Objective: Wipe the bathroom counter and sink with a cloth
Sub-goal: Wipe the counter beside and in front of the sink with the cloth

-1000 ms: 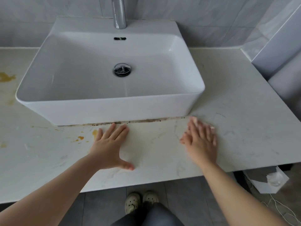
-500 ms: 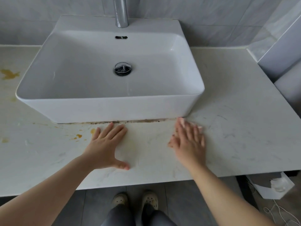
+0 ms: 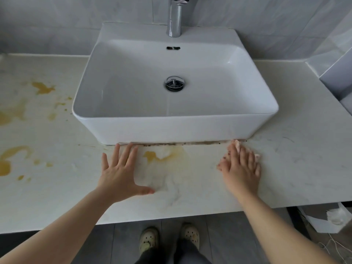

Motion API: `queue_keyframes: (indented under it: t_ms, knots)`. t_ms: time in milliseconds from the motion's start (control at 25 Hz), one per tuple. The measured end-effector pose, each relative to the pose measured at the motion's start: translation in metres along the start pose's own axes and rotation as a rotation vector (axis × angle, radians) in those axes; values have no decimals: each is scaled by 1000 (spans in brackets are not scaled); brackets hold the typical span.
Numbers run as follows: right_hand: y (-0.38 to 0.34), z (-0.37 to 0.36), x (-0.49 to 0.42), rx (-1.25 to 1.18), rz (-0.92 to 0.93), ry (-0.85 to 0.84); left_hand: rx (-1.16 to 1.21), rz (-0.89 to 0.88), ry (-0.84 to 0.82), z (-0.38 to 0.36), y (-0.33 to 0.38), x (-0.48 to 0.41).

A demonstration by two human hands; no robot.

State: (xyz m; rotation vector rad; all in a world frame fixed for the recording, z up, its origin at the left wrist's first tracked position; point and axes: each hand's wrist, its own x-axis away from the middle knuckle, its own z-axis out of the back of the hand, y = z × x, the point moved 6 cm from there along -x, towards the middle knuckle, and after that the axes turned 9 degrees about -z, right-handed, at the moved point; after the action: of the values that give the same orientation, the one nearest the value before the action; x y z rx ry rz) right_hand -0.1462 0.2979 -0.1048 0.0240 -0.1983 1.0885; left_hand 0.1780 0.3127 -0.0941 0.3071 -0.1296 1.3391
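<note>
Only two small pale, crumpled bits of the cloth [image 3: 237,144] show to us. They poke out past the fingertips of the right hand [image 3: 241,168], close to the front right corner of the sink [image 3: 171,128]. We cannot tell which way its long axis runs. That hand lies flat on it, fingers straight and close together, pressing it to the worktop [image 3: 289,168] and curled round nothing. The left hand [image 3: 119,175] rests palm down on the smooth, marble-veined surface, fingers spread, holding nothing. Between the two hands we count one yellow stain [image 3: 152,155]; several more blotch the left side. The one sink is a glossy white rounded rectangle, long side running left to right. It has one chrome tap [image 3: 174,21], one round drain [image 3: 174,83] and a dark grimy seam [image 3: 190,143] along its base.
</note>
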Motion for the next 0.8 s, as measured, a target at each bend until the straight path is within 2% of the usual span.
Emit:
queue_keyframes:
  t_ms: [40,80,200,280,320,440,480,520,560,640,720,760,800]
  knots:
    - [-11,1,7,-18,-56,3,19,21,2,-2,-5,2]
    - [-34,-3,21,-29,-23,12,42,40,12,-4,-8,4]
    - [-100,-20,74,-3,340,-58,94,46,29,-8,-14,5]
    - [-97,-21,75,39,459,-67,79,26,37,-7,-20,5]
    - [-83,-17,63,39,419,-48,62,10,40,-6,-23,7]
    - [-36,-7,31,18,9,28,38,-26,49,-4,-29,10]
    - [-40,-8,31,-7,-58,45,30,-27,45,-5,-29,11]
    - [-57,-10,39,-33,-52,57,26,-28,43,-6,-29,11]
    - [-81,-15,50,-49,23,49,28,-29,43,-7,-28,11]
    - [-126,-26,80,-58,304,40,31,-36,45,-6,-27,10]
    - [-136,-26,97,-66,570,109,41,-54,40,-5,-28,10]
    - [-127,-23,94,-109,627,160,42,-72,36,-4,-30,10]
    - [-115,-18,88,-181,600,177,30,-98,36,-3,-34,11]
